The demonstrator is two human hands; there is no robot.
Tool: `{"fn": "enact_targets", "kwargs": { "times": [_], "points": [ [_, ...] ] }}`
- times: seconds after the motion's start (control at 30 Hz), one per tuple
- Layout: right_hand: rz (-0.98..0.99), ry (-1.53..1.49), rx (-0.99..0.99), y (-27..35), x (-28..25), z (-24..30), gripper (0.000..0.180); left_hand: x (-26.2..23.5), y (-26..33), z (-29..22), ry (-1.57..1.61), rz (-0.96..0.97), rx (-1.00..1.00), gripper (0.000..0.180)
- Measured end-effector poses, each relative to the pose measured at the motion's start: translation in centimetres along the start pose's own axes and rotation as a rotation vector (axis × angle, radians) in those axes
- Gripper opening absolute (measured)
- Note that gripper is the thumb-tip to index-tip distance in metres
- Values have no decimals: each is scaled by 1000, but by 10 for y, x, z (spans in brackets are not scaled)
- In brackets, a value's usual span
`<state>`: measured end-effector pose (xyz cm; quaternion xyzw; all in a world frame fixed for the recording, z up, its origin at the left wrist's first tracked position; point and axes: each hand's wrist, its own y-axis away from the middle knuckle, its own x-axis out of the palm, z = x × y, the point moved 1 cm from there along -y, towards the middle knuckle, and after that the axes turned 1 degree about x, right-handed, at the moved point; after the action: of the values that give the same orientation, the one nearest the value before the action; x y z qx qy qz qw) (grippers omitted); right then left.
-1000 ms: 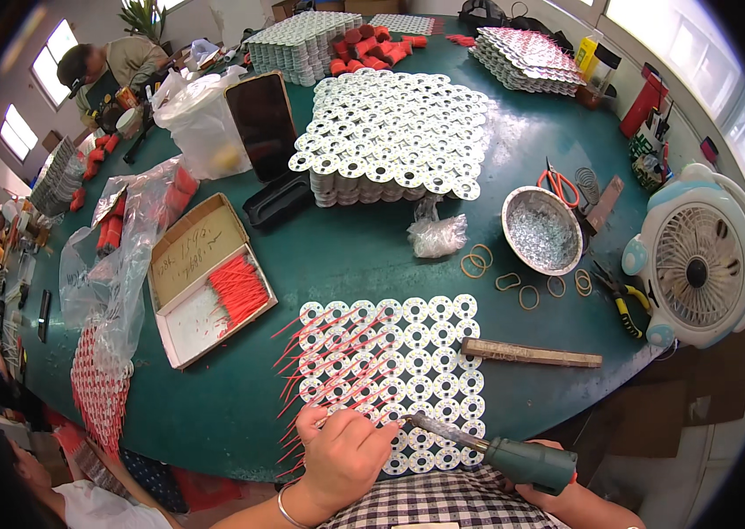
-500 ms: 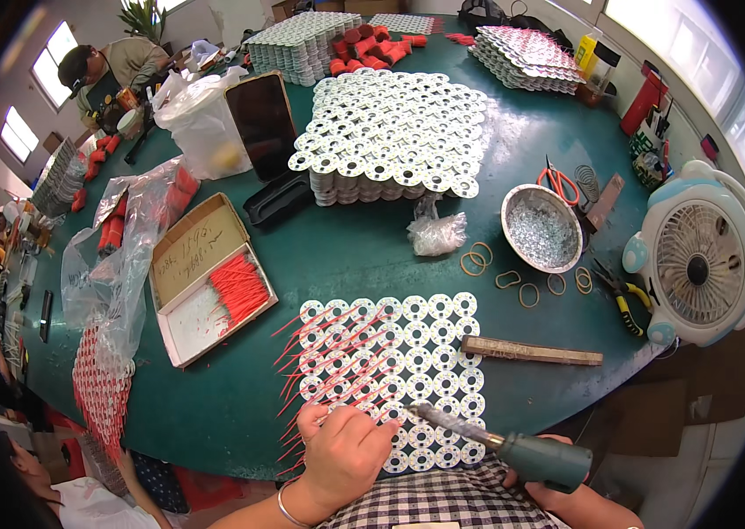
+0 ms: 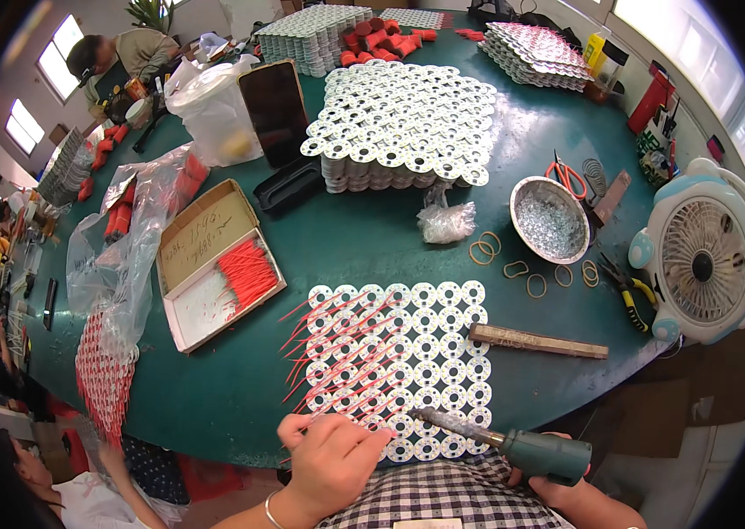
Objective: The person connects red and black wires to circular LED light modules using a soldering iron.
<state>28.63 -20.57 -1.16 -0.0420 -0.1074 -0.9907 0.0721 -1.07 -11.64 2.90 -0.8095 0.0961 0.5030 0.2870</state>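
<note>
A white panel of round circuit discs point(image 3: 407, 361) lies on the green table point(image 3: 372, 238) in front of me, with thin red wires point(image 3: 337, 344) fanned over its left half. My left hand point(image 3: 330, 458) rests at the panel's near left corner, fingers pinched on a red wire. My right hand point(image 3: 557, 480) grips a green-handled soldering iron point(image 3: 513, 445), its metal tip touching the discs of the panel's near rows.
An open cardboard box point(image 3: 214, 273) of red wires sits to the left. A wooden stick point(image 3: 538, 341), a metal bowl point(image 3: 548, 220), rubber bands, pliers and a small fan point(image 3: 698, 256) stand right. Stacked disc panels point(image 3: 403, 123) and plastic bags fill the back. Another person sits far left.
The soldering iron tip has shifted slightly along the near rows of discs. My left hand has stayed at the panel's near left corner.
</note>
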Motion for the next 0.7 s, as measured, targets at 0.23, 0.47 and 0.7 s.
{"fn": "enact_targets", "kwargs": {
  "times": [0.23,0.47,0.7],
  "points": [
    [94,117,26,5,2,2,38,15,5,0,-3,67,33,13],
    [59,100,126,1,11,11,36,17,6,1,8,90,26,12],
    [95,481,-197,-16,18,21,23,16,2,-1,2,95,21,13]
  ]
}}
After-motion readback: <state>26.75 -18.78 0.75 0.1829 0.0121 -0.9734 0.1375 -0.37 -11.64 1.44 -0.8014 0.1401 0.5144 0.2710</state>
